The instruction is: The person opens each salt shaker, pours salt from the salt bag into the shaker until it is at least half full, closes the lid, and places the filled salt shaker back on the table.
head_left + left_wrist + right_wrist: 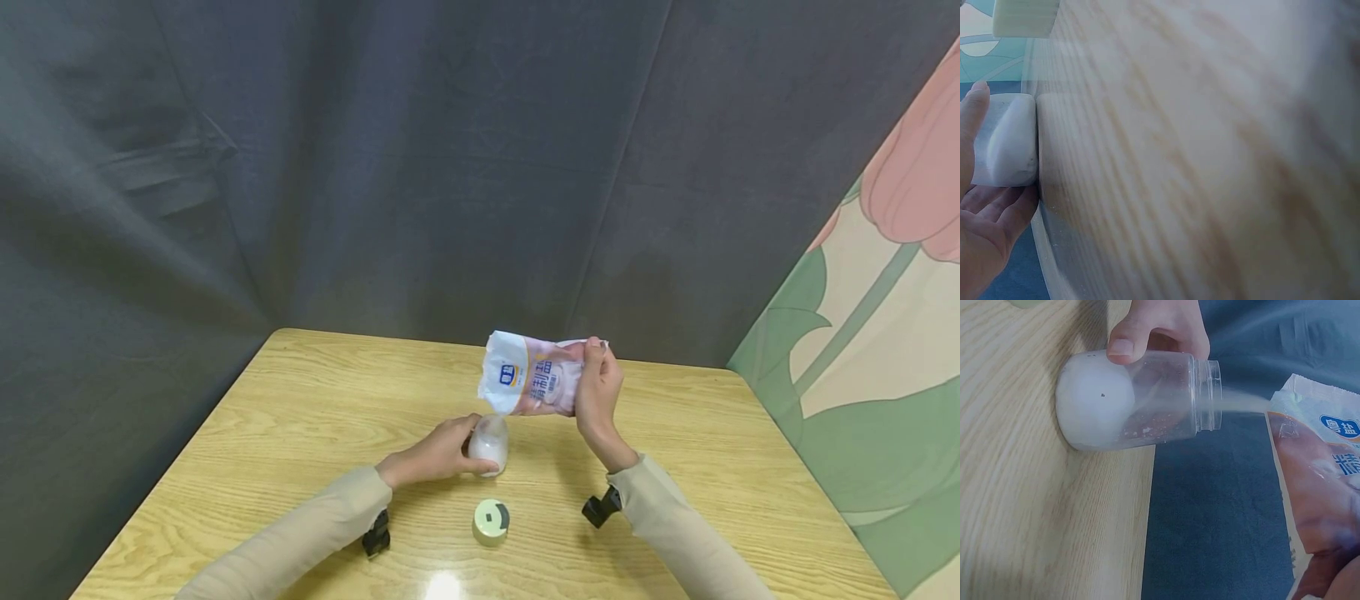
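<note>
A clear jar [489, 447] stands upright on the table, with white salt in its lower part [1094, 400]. My left hand [438, 452] grips it from the left, thumb at the near side; in the left wrist view the fingers [1013, 215] wrap behind the jar [1015, 140]. Above and to the right, my right hand [600, 392] holds a pink and white bag of salt [534, 375] by its right end, its open corner tipped down toward the jar mouth. A stream of salt [1244, 401] runs from the bag [1316, 469] into the jar in the right wrist view.
A pale green round lid [491, 522] with a dark grey segment lies on the wooden table [337, 392], nearer to me than the jar. Dark cloth [450, 167] hangs behind the table. At the right is a flower-patterned panel [862, 350].
</note>
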